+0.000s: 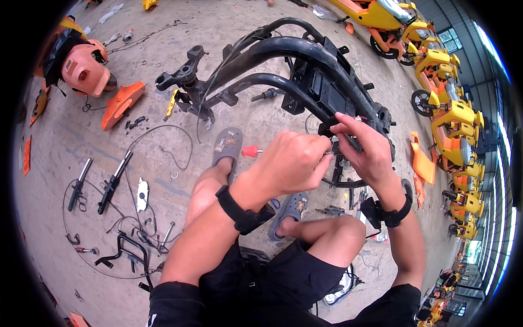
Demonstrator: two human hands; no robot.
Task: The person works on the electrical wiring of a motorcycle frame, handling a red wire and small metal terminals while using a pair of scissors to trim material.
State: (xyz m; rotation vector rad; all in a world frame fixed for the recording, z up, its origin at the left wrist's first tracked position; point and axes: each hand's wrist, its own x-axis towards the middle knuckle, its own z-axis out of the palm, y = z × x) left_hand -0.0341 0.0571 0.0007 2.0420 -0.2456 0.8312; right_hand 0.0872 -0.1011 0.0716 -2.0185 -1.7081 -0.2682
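Both hands meet in front of a black tubular scooter frame (272, 44) that lies on the concrete floor. My left hand (291, 163) is closed in a pinch, its fingertips on something small that I cannot make out. Close beside it, my right hand (370, 146) grips a small black part (326, 128) between thumb and fingers. The hand hides much of that part, so its kind does not show. Just left of my left hand, a screwdriver (251, 151) with a red handle lies on the floor by my shoe.
Shock absorbers (114, 182), a black bent-tube bracket (144, 250) and tangled cables lie at the left. An orange panel (122, 105) and an orange scooter body (87, 68) are farther off. Yellow scooters (452, 122) line the right side. Small tools (331, 211) lie near my right knee.
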